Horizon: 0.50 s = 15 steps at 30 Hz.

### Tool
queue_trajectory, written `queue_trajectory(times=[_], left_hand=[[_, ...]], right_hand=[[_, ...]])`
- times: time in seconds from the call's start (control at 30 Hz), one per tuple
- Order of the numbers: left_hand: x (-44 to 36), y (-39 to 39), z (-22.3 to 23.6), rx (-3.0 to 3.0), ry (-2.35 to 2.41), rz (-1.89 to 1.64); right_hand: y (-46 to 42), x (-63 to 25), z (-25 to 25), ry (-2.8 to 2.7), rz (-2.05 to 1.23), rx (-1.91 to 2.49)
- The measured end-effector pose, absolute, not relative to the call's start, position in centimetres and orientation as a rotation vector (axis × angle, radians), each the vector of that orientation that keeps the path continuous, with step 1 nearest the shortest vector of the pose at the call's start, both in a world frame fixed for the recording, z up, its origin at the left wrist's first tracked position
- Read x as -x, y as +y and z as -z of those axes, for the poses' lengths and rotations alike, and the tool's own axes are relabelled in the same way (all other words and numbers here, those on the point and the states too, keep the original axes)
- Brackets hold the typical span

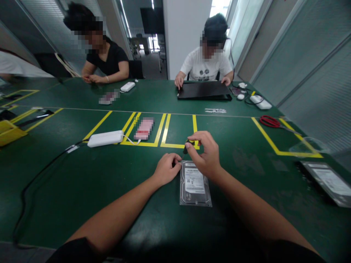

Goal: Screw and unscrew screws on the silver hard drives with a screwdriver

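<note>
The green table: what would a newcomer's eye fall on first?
Probably the hard drive at the near middle, with the right hand holding a yellow-and-black screwdriver at its far left corner. Next come the red-handled scissors, farther right, and the yellow tape outlines across the table.

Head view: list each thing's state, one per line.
Screwdriver, near upright in the right hand.
Near hard drive, flat, label up.
Left hand, at the near hard drive's corner.
Right-edge drive, flat, label up.
White power strip, black cable attached.
Pink phone, corded to the strip.
Red-handled scissors, lying down; blade opening unclear.
Black panel, touched by a person's hands.
</note>
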<state>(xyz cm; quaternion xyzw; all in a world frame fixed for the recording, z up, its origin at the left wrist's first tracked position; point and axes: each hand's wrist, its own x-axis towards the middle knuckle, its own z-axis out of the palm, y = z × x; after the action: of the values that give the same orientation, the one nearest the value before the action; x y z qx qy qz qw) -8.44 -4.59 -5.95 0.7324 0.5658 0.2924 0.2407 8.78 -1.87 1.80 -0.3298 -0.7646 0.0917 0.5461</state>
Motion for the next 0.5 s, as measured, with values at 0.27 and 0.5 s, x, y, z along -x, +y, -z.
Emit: queue_trajectory(times=[0.27,0.5], left_hand=[[8.47,-4.63,5.89,-2.007,1.546,-0.816],[8.5,-4.64,5.98,-1.997,1.536,-0.822]], right_hand=[[-1.96,-8.79,-1.88,-1.818,-0.23,0.772],[-2.0,-8.85,-2.02,-1.814,-0.225,0.8]])
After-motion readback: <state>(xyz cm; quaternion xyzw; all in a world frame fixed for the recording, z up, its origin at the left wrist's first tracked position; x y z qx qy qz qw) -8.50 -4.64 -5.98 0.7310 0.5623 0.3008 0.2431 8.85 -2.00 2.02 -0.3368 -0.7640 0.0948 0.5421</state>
